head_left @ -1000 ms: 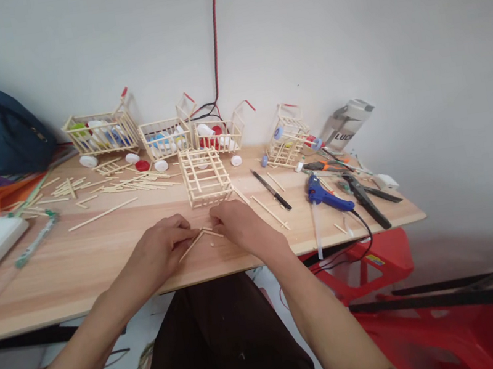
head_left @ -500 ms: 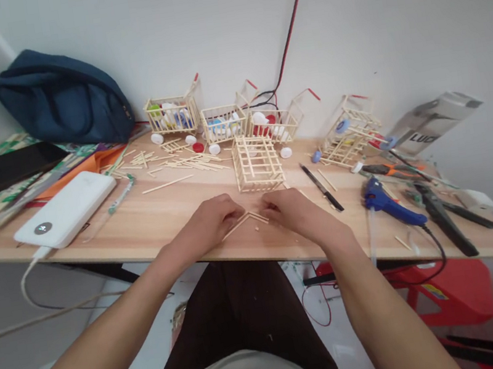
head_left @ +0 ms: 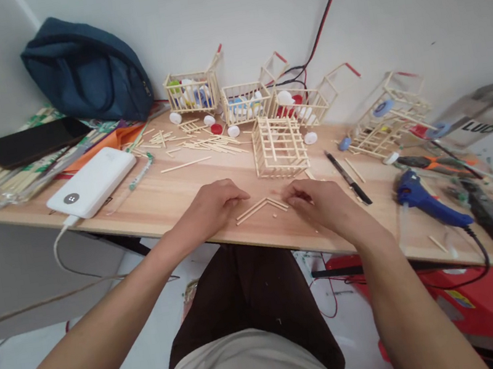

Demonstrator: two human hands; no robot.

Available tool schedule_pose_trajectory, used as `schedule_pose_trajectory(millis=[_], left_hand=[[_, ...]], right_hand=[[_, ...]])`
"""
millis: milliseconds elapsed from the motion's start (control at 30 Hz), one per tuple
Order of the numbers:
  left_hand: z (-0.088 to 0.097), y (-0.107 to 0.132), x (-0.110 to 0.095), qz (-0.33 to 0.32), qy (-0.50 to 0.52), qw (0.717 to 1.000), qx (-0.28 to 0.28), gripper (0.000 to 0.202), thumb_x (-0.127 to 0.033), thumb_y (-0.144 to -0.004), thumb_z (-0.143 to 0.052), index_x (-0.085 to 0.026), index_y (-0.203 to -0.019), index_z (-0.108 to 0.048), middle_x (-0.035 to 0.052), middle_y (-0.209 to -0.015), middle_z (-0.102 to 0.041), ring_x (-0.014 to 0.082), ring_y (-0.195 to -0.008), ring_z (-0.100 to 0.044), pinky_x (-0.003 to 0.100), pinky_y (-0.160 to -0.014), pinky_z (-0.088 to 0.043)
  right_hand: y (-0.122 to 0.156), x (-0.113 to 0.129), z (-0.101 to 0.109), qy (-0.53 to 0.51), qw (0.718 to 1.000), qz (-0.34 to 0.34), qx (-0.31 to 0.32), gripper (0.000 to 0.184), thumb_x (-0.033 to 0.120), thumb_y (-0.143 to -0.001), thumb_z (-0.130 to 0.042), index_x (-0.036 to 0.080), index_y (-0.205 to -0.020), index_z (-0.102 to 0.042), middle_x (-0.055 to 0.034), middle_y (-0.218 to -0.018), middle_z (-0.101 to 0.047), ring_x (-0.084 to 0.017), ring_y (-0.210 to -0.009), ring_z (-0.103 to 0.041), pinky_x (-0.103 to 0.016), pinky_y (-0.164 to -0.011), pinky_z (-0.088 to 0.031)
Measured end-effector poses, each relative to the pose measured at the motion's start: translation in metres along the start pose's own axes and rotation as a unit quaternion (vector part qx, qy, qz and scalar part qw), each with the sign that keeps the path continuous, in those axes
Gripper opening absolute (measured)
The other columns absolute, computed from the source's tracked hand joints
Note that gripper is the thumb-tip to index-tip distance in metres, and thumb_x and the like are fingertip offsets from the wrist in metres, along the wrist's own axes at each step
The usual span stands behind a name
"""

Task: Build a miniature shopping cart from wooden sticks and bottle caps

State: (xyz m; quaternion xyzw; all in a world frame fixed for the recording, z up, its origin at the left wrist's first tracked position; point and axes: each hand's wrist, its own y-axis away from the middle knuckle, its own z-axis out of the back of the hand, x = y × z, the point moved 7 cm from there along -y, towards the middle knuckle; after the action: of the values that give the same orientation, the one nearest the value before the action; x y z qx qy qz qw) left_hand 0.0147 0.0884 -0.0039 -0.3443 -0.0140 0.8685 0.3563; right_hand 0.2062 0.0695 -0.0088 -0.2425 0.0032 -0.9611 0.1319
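Note:
Two thin wooden sticks lie on the table near its front edge, joined or touching in a shallow peak, with short pieces alongside. My left hand rests just left of the sticks, fingers loosely bent and tips pointing at them, holding nothing I can see. On the other side my right hand hovers by the right end of the sticks, its fingers curled with a gap before the thumb. Just behind the sticks stands a small openwork stick basket.
Small stick carts holding coloured caps line the wall. Loose sticks lie behind my left hand. A white power bank is at left. To the right are a black pen, a blue glue gun and pliers.
Both hands have moved off the sticks and apart, leaving the peaked pair lying on the table. The view has shifted, so the scene sits further right.

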Motion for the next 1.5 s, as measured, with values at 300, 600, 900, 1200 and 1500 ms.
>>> schedule_pose_trajectory(millis=[300,600,900,1200,1500], left_hand=[[0.011,0.017,-0.005,0.018,0.007,0.999,0.043,0.024,-0.022,-0.083,-0.060,-0.020,-0.105,-0.070,0.0052,-0.098,-0.068,0.0195,-0.097,-0.060,0.030,-0.086,-0.046],[0.008,0.028,0.002,0.013,0.015,0.999,0.041,0.024,-0.027,-0.086,-0.059,-0.019,-0.108,-0.067,0.0066,-0.100,-0.066,0.0205,-0.101,-0.057,0.031,-0.088,-0.044],[0.006,0.027,0.000,-0.010,0.009,1.000,0.024,0.022,-0.021,-0.089,-0.055,-0.019,-0.105,-0.069,0.0060,-0.098,-0.067,0.0193,-0.098,-0.056,0.031,-0.088,-0.044],[0.004,0.030,0.000,-0.037,0.021,0.999,0.023,0.022,-0.021,-0.089,-0.056,-0.021,-0.107,-0.070,0.0053,-0.100,-0.066,0.0185,-0.099,-0.055,0.030,-0.088,-0.044],[0.002,0.029,0.001,-0.052,0.017,0.998,0.003,0.023,-0.023,-0.091,-0.053,-0.024,-0.105,-0.071,0.0051,-0.098,-0.065,0.0190,-0.098,-0.055,0.031,-0.086,-0.044]], right_hand=[[0.007,0.002,0.001,0.003,0.999,0.039,-0.030,0.016,0.017,-0.083,-0.055,0.020,-0.090,-0.070,-0.0041,-0.088,-0.070,-0.017,-0.075,-0.061,-0.028,-0.072,-0.044],[0.008,0.014,0.000,-0.001,0.995,0.086,-0.042,0.026,0.018,-0.088,-0.054,0.020,-0.107,-0.072,-0.0068,-0.096,-0.072,-0.019,-0.081,-0.063,-0.031,-0.075,-0.048],[0.010,0.013,-0.001,0.022,0.995,0.090,-0.044,0.021,0.016,-0.086,-0.057,0.017,-0.102,-0.071,-0.0071,-0.094,-0.070,-0.018,-0.079,-0.062,-0.029,-0.073,-0.047],[0.007,0.021,-0.001,0.017,0.992,0.119,-0.044,0.021,0.014,-0.088,-0.054,0.019,-0.100,-0.071,-0.0061,-0.094,-0.070,-0.018,-0.080,-0.063,-0.029,-0.073,-0.048],[0.005,0.022,-0.001,0.015,0.990,0.134,-0.051,0.021,0.012,-0.087,-0.054,0.019,-0.098,-0.071,-0.0056,-0.092,-0.070,-0.018,-0.081,-0.063,-0.028,-0.074,-0.048]])
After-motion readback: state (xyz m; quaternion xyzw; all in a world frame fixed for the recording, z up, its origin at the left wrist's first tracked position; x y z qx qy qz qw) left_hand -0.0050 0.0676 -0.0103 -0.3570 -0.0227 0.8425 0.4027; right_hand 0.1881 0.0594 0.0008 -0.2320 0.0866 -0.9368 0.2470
